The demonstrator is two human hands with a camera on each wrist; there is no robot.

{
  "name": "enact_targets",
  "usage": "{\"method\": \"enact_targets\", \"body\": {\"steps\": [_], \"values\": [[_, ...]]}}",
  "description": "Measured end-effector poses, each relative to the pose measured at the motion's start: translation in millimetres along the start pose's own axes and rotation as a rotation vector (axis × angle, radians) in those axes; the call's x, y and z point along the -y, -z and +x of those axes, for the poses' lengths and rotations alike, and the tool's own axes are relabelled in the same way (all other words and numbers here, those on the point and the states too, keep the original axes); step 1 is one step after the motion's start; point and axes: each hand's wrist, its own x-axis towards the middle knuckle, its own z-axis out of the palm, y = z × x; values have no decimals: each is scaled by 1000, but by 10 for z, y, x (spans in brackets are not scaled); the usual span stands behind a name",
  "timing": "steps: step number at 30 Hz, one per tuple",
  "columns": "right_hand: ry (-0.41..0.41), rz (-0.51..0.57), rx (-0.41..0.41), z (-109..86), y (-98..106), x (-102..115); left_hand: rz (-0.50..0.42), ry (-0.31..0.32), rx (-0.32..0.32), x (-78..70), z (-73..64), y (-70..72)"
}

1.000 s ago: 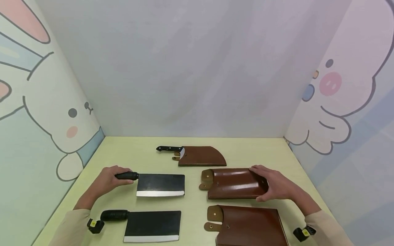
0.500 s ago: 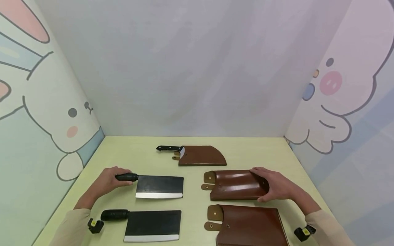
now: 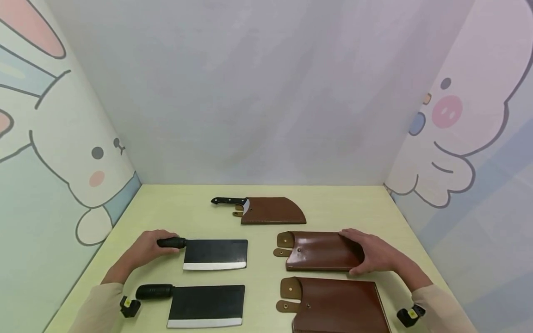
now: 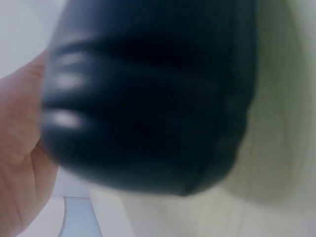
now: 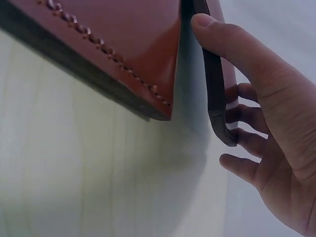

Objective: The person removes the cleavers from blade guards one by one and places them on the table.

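My left hand point(image 3: 145, 249) grips the black handle point(image 3: 171, 242) of a cleaver point(image 3: 215, 252), whose dark blade points right with its pale edge toward me. Around the right end of a brown leather knife sheath point(image 3: 322, 251) my right hand point(image 3: 372, 252) closes, thumb on the near edge and fingers on the far edge. The sheath's tan strap and flap face the cleaver. In the right wrist view, the thumb point(image 5: 217, 32) lies on the dark edge of the held sheath point(image 5: 215, 84). The left wrist view is mostly filled by a blurred black handle point(image 4: 148, 108).
A second cleaver point(image 3: 207, 305) lies nearer on the pale table point(image 3: 175, 203), with a second leather sheath point(image 3: 339, 303) to its right. At the back, a sheathed knife point(image 3: 272, 211) shows its black handle at left. Cartoon-printed walls point(image 3: 96, 115) flank the table.
The held sheath has shifted slightly right and toward me. The held cleaver has come slightly nearer and left, both hands moving only a little with them. The other knives and sheath stay put.
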Motion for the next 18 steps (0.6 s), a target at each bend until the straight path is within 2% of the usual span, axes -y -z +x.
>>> {"method": "enact_targets", "body": {"steps": [7,18], "values": [[-6,-1,16,7,-69,-31,8,39,33,0,-20,-22],[-22,12,46,7,-62,-13,21,36,13,63,-20,-101]]}}
